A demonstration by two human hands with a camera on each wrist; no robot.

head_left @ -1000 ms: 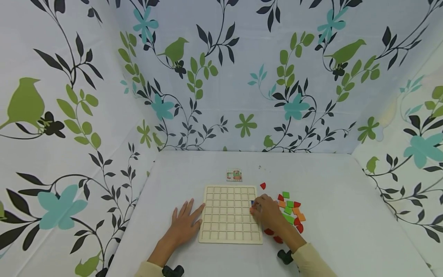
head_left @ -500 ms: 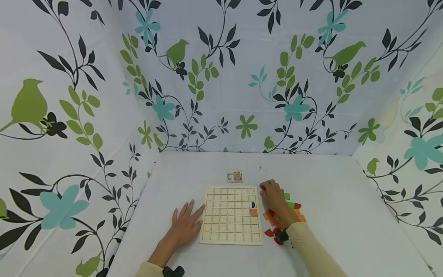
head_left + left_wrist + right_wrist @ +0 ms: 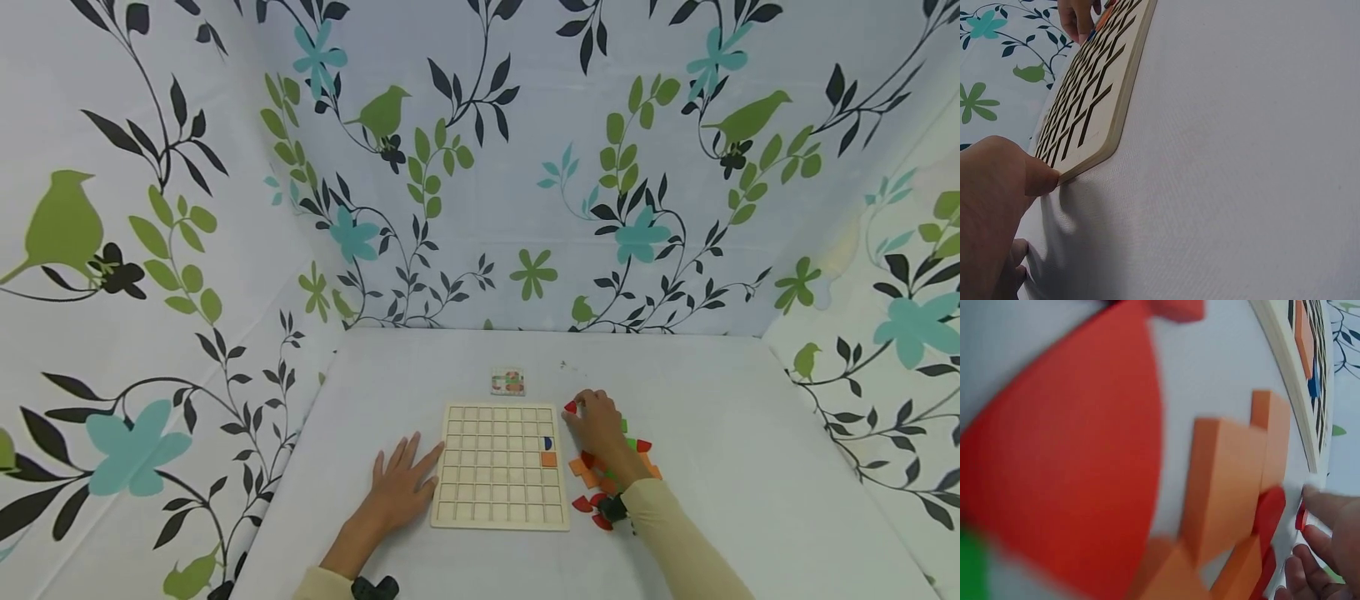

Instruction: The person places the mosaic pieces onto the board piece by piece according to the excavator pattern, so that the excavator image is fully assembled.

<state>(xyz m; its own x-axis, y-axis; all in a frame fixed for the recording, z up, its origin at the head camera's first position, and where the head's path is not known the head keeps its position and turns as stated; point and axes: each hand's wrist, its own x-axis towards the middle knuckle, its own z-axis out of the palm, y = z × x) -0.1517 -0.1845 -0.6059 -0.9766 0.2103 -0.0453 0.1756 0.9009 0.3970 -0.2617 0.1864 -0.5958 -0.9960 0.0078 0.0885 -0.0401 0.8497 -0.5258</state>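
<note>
In the head view, a pale wooden grid board (image 3: pixel 491 467) lies on the table, with a blue half-round piece (image 3: pixel 548 443) and an orange square piece (image 3: pixel 549 459) in cells near its right side. My left hand (image 3: pixel 401 492) rests on the table with spread fingers; its thumb (image 3: pixel 1041 175) touches the board's edge. Beyond the board's far right corner, my right hand (image 3: pixel 597 423) pinches a red rounded wedge piece (image 3: pixel 1301 517) between thumb and finger, low at the tabletop. The right hand and forearm hide part of the loose pieces.
Several loose red pieces (image 3: pixel 602 522), orange pieces (image 3: pixel 587 473) and green pieces (image 3: pixel 631 444) lie right of the board, around my right wrist. A small printed card (image 3: pixel 508 382) lies behind the board. Patterned cloth (image 3: pixel 495 167) hangs around the table.
My right hand has left the orange square piece in its cell, moved up and right off the board, and taken hold of the red wedge piece. The left hand stays put.
</note>
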